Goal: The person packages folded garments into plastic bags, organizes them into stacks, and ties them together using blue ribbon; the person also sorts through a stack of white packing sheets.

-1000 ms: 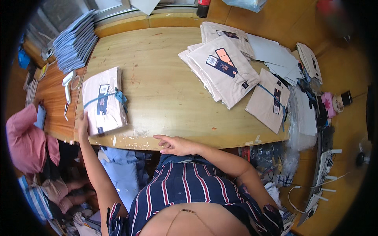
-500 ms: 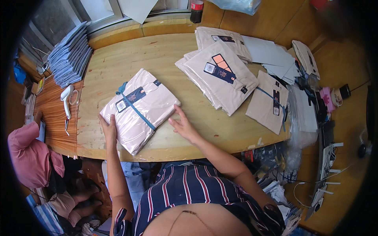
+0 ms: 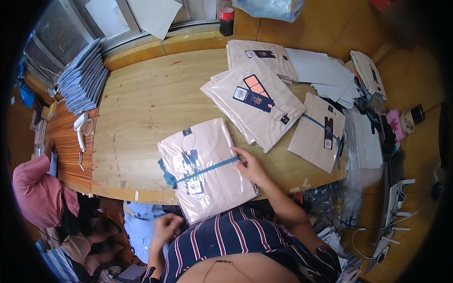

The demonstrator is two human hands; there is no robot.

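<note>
A folded pale pink garment in a clear plastic bag lies at the table's near edge, its lower end overhanging toward me. A blue-green ribbon crosses it and bunches at its left edge, over a dark hang tag. My right hand grips the bag's right edge beside the ribbon, fingers on top. Below the bag's lower left corner is my left hand, its fingers curled in; I cannot make out what, if anything, is in them.
Several bagged garments are piled at the far right, a ribboned one beside them. White sheets lie behind. At left are stacked blue garments, a white handheld device and a person in a pink top. A bottle stands behind.
The bagged garment has turned and come nearer me and to the right, over the table edge. My right hand now holds its right edge. My left hand has left its side and dropped below it.
</note>
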